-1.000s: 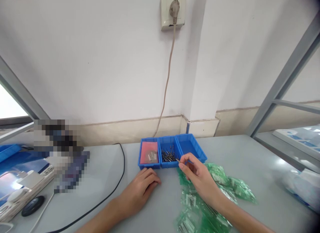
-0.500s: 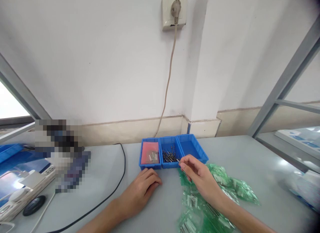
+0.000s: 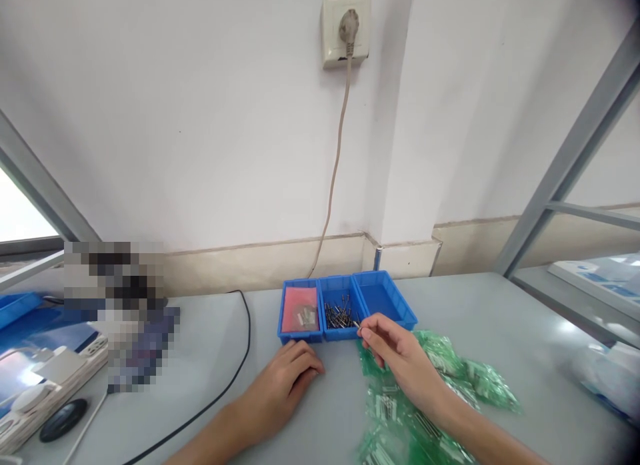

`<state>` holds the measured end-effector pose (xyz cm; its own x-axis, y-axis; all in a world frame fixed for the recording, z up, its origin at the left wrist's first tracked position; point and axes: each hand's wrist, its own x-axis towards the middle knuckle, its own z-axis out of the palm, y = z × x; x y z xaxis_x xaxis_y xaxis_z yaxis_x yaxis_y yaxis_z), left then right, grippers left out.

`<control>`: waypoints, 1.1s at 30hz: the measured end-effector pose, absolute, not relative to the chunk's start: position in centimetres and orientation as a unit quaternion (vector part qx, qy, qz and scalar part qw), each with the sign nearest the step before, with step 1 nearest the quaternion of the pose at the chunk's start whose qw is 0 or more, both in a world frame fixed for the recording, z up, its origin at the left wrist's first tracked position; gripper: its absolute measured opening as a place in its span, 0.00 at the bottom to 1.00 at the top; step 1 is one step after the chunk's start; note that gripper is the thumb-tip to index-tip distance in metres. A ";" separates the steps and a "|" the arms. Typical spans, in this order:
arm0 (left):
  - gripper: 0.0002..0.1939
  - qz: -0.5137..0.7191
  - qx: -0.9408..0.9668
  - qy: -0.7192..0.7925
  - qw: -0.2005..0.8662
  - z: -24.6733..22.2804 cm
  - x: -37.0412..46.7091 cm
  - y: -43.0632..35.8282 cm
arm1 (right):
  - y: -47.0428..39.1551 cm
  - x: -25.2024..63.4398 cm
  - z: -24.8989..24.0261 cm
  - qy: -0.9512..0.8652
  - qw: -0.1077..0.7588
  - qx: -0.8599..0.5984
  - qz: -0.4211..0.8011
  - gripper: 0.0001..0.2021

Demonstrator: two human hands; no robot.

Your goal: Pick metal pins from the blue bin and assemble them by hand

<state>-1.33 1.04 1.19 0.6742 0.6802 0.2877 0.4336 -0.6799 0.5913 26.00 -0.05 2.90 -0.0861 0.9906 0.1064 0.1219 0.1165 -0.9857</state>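
While a pile of slim, dark-and-silver metal pins [image 3: 339, 315] lies loose in the middle blue plastic bin [image 3: 341, 334], the handling looks only partway done: one piece is up in the fingers and many are left. Clear-and-green plastic bags [image 3: 443, 353], some showing rows of metal pieces inside, lie to the right and nearer than that bin; whether they are finished cannot be told. The right hand [image 3: 400, 355], at the middle bin's front right corner, pinches a small shiny metal piece [image 3: 357, 324] between thumb and forefinger, the other fingers curled. The left hand [image 3: 287, 378] rests palm down, nearer and left of the middle bin, fingers together and loosely bent; anything beneath is hidden.
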 end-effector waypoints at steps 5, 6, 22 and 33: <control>0.10 0.252 0.879 0.318 0.250 1.0 -1.4 1.1 | -0.1 26.1 2.8 -0.584 0.470 -0.477 0.459 0.20; 0.11 0.253 0.879 0.318 0.248 1.0 -1.4 1.1 | -0.1 26.1 2.8 -0.584 0.470 -0.475 0.460 0.20; 0.10 0.247 0.888 0.310 0.233 1.0 -1.3 1.0 | -0.1 26.0 2.7 -0.587 0.470 -0.468 0.464 0.20; 0.11 0.253 0.896 0.296 0.215 0.2 -1.5 1.1 | -0.2 25.8 2.9 -0.591 0.472 -0.469 0.456 0.20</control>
